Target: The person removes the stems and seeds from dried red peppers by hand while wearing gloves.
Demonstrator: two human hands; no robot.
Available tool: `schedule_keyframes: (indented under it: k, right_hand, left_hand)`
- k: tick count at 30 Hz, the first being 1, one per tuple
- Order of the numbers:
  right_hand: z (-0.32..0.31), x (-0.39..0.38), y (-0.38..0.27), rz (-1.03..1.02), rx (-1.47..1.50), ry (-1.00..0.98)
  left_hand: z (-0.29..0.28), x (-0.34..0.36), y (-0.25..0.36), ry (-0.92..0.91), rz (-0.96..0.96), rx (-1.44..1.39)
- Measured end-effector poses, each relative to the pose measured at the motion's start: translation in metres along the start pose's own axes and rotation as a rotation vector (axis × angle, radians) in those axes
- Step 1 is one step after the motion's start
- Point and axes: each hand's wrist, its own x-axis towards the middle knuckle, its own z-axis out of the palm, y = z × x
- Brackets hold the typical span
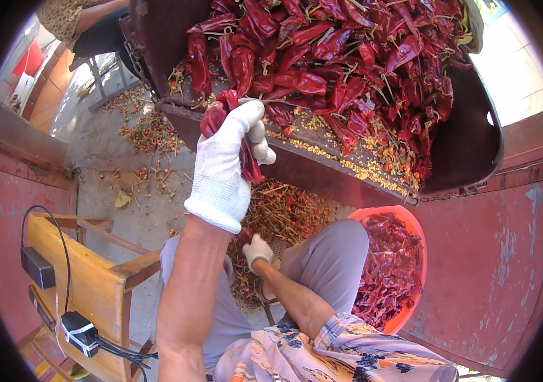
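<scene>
My left hand point(223, 153), in a white knit glove, is closed around a few dried red chili peppers point(250, 164) at the front edge of a dark red metal trough point(278, 156). A large heap of dried chili peppers point(322, 70) lies in this trough, with loose yellow seeds point(367, 169) along its front lip. Lower down, between my knees, my right hand point(258, 251), also gloved, has its fingers closed. Something dark red shows at its fingertips, probably a chili pepper; most of it is hidden in shadow.
A red basin point(419, 239) of chili pieces stands by my right knee. Cut stems point(290, 207) pile on the floor below the trough. At left is a wooden chair point(87, 267) with black boxes and cables. Another person's arm point(96, 16) shows at the upper left.
</scene>
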Motion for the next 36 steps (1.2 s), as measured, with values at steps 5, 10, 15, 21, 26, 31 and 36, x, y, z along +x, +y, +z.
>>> schedule_keyframes:
  k: [5, 10, 15, 21, 26, 31, 36]
  right_hand:
    - [0.011, 0.008, 0.009, -0.093, -0.168, -0.138]
    - [0.008, 0.005, 0.001, 0.023, 0.096, 0.029]
    - [0.009, 0.026, 0.015, 0.096, 0.400, -0.003]
    - [0.036, 0.005, 0.015, -0.298, -0.333, -0.099]
    - [0.015, 0.007, 0.009, -0.193, -0.064, 0.032]
    - [-0.011, 0.010, -0.009, -0.049, 0.343, 0.011]
    - [0.040, 0.008, 0.023, -0.230, -0.227, -0.044]
  left_hand:
    - [0.003, -0.001, 0.000, 0.016, 0.010, 0.021]
    - [-0.001, 0.001, 0.002, 0.040, 0.016, 0.014]
    - [-0.003, 0.000, 0.000, 0.003, 0.026, 0.028]
    - [0.001, 0.002, 0.002, 0.024, 0.018, 0.032]
    - [-0.001, 0.003, 0.002, 0.039, 0.013, 0.016]
    - [-0.003, 0.003, 0.002, 0.049, 0.062, 0.032]
    - [-0.002, 0.002, 0.006, 0.034, 0.044, 0.043]
